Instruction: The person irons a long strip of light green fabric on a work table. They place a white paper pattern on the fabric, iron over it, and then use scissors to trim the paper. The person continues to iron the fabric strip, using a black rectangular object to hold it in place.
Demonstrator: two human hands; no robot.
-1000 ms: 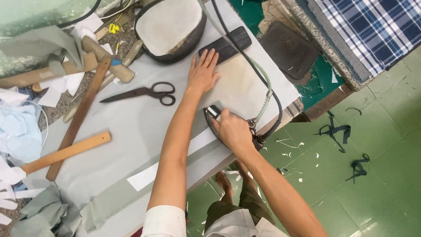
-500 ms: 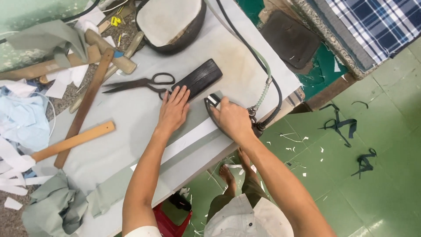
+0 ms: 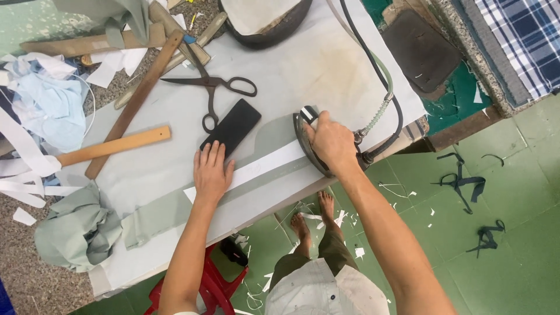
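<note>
the iron [image 3: 312,143] is gripped by the right hand [image 3: 331,142], fingers wrapped tight round its handle, its sole set on the far end of a grey-green fabric strip [image 3: 262,166] lying along the near edge of the desk [image 3: 326,64]. a white band [image 3: 256,168] is laid along that strip. the left hand [image 3: 211,172] is pressed flat, fingers spread, nothing pinched; the strip and white band are held down by the palm, while the fingertips touch the near end of a black block [image 3: 232,128].

the step in hand is judged to be pressing: the band is being fused or flattened onto the strip. the next move seems to call for the iron to be drawn along the strip toward the left hand, with the flat hand kept clear of the hot sole and the strip kept straight.

scissors [image 3: 213,87] are seen just beyond the block, a wooden handle [image 3: 114,146] to the left, and crumpled grey-green cloth [image 3: 79,230] at the desk's near left corner. the iron's hose and cable [image 3: 379,111] trail off behind it.
</note>
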